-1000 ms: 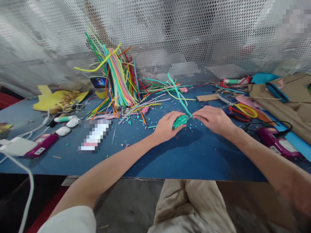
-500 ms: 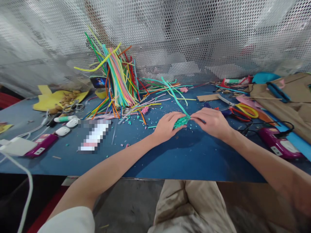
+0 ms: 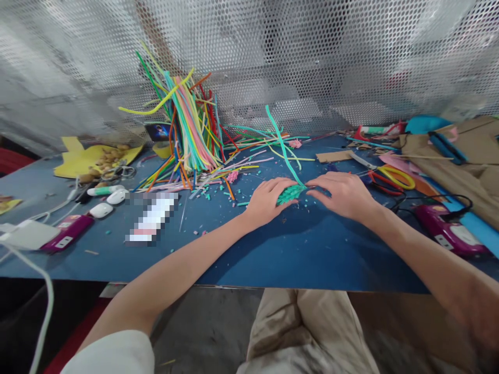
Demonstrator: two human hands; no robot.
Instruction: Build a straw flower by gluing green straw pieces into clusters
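Note:
My left hand [image 3: 268, 201] is closed around a teal pipe-cleaner piece [image 3: 290, 194], a dense fuzzy clump whose right end sticks out past the fingers. From that end a long teal pipe cleaner [image 3: 284, 145] rises up and to the left, slightly wavy. My right hand [image 3: 338, 195] is right beside the tip of the clump, thumb and index finger parted. Its fingertips are very close to the strand's base; whether they touch it I cannot tell. Part of the clump is hidden by my left fingers.
A tall bundle of coloured pipe cleaners [image 3: 191, 124] stands at the back left, loose ones around it. Yellow-handled scissors [image 3: 395, 176] and a purple power bank [image 3: 448, 228] lie right. A phone-like pixelated patch [image 3: 154, 218], white earbud case [image 3: 100, 210] and cables are left. Perforated metal [image 3: 312, 62] backs the table.
The thumb and index finger of my right hand have parted. The long teal strand has swung more upright. My left hand stays in place around the clump.

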